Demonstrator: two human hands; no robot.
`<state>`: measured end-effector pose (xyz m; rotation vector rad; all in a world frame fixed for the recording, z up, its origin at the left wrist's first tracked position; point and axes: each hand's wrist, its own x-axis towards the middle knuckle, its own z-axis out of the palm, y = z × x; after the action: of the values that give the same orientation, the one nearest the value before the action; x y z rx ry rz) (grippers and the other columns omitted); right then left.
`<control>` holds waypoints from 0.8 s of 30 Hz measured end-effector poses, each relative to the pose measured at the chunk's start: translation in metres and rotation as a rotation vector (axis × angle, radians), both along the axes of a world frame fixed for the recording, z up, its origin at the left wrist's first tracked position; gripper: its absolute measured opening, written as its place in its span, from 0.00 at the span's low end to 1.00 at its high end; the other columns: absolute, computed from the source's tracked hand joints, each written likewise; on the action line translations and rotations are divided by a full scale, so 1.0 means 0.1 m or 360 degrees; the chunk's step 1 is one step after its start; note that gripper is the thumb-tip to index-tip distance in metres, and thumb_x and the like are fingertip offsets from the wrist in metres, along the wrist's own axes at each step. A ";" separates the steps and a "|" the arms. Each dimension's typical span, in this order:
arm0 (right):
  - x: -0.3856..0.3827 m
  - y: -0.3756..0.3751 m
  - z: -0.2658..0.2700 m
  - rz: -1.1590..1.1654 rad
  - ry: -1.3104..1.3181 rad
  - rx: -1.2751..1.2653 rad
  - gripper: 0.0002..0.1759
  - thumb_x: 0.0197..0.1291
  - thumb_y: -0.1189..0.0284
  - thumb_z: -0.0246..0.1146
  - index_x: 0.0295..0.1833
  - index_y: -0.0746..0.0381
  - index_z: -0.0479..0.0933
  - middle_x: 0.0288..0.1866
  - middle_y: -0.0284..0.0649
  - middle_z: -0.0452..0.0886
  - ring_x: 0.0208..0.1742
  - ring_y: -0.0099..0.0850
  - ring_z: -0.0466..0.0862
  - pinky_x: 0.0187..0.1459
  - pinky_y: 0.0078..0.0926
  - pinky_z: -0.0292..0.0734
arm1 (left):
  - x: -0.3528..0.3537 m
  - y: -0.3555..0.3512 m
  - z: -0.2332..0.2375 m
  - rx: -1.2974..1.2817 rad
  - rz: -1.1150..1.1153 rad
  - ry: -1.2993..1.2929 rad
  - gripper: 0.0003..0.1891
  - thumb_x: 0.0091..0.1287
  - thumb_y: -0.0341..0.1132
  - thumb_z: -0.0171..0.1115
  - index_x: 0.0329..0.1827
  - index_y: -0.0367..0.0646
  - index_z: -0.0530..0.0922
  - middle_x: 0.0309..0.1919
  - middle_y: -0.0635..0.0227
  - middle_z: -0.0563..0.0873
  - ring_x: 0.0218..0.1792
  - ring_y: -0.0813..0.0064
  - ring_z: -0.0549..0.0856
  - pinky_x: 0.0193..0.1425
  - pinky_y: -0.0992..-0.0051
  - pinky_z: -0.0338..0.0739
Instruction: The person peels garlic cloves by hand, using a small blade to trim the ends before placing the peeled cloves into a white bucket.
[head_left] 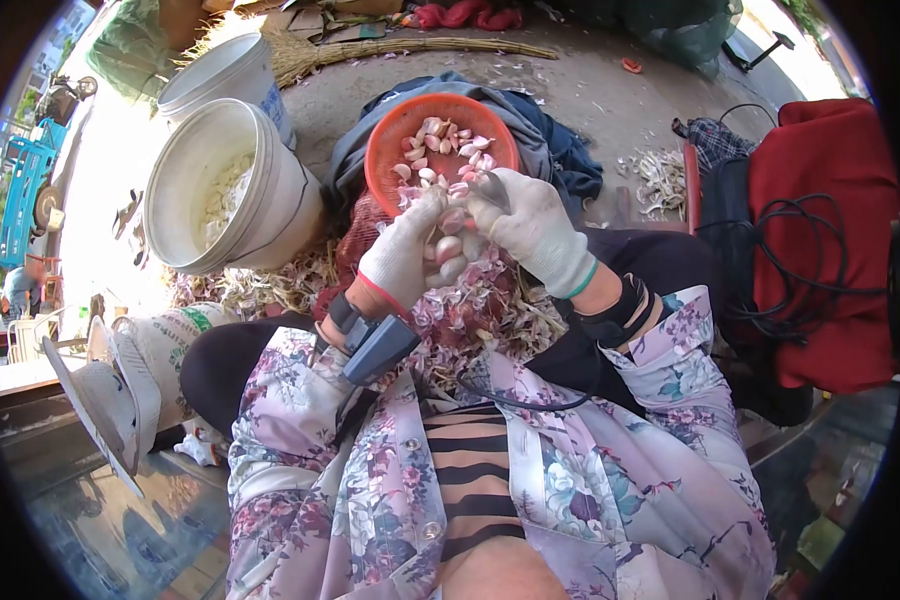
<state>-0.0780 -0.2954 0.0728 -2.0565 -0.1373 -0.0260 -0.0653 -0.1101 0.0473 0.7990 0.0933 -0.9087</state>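
My left hand, in a white knit glove, is closed around several garlic cloves, pinkish and white, below the bowl's near rim. Close beside it my right hand, also gloved, has its fingers bent in against the garlic. A small grey metal tool with a pointed end sticks out at its thumb; its grip is hidden. Just beyond both hands sits an orange plastic bowl holding loose garlic cloves. Papery garlic skins cover my lap below the hands.
To the left stand two white buckets, the nearer with pale pieces inside. A straw broom lies on the ground behind. At right are a red cloth and a black cable. More skins lie on the ground.
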 end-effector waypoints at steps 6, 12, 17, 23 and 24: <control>0.07 -0.11 0.03 0.0049 -0.0019 0.0018 0.13 0.62 0.66 0.65 0.38 0.66 0.77 0.30 0.49 0.83 0.32 0.41 0.85 0.35 0.35 0.78 | -0.01 0.01 0.03 0.0138 -0.0080 -0.0250 0.18 0.76 0.49 0.50 0.50 0.42 0.75 0.33 0.68 0.82 0.20 0.85 0.71 0.19 0.85 0.58; 0.08 -0.08 -0.14 0.0096 -0.0059 0.0082 0.13 0.62 0.64 0.66 0.39 0.65 0.79 0.30 0.49 0.83 0.34 0.43 0.85 0.37 0.36 0.78 | -0.02 0.01 -0.04 0.0036 -0.0117 -0.0234 0.16 0.74 0.46 0.55 0.51 0.43 0.75 0.35 0.69 0.83 0.20 0.85 0.70 0.20 0.85 0.58; 0.03 -0.12 0.01 0.0203 -0.0119 0.0036 0.12 0.60 0.66 0.68 0.42 0.63 0.81 0.35 0.45 0.85 0.37 0.41 0.86 0.40 0.34 0.80 | 0.04 0.07 -0.03 0.0051 0.0011 -0.0129 0.11 0.72 0.43 0.59 0.46 0.46 0.76 0.35 0.70 0.82 0.23 0.87 0.72 0.22 0.88 0.59; -0.02 -0.08 0.01 0.0220 -0.0150 -0.0110 0.13 0.59 0.70 0.68 0.48 0.64 0.81 0.38 0.44 0.85 0.40 0.34 0.87 0.41 0.28 0.80 | 0.02 0.06 -0.04 0.0116 0.0098 -0.0164 0.11 0.72 0.42 0.58 0.48 0.45 0.75 0.33 0.71 0.81 0.23 0.87 0.72 0.21 0.88 0.58; -0.02 -0.07 0.00 0.0199 -0.0128 -0.0100 0.12 0.59 0.70 0.68 0.47 0.64 0.81 0.38 0.44 0.85 0.40 0.35 0.87 0.41 0.28 0.80 | 0.02 0.06 -0.05 0.0112 0.0097 -0.0166 0.11 0.72 0.42 0.58 0.47 0.45 0.75 0.33 0.71 0.81 0.23 0.87 0.72 0.22 0.88 0.59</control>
<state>-0.0804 -0.3025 0.0726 -2.1066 -0.3196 -0.0275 -0.0633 -0.1044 0.0425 0.9030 0.0587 -0.8083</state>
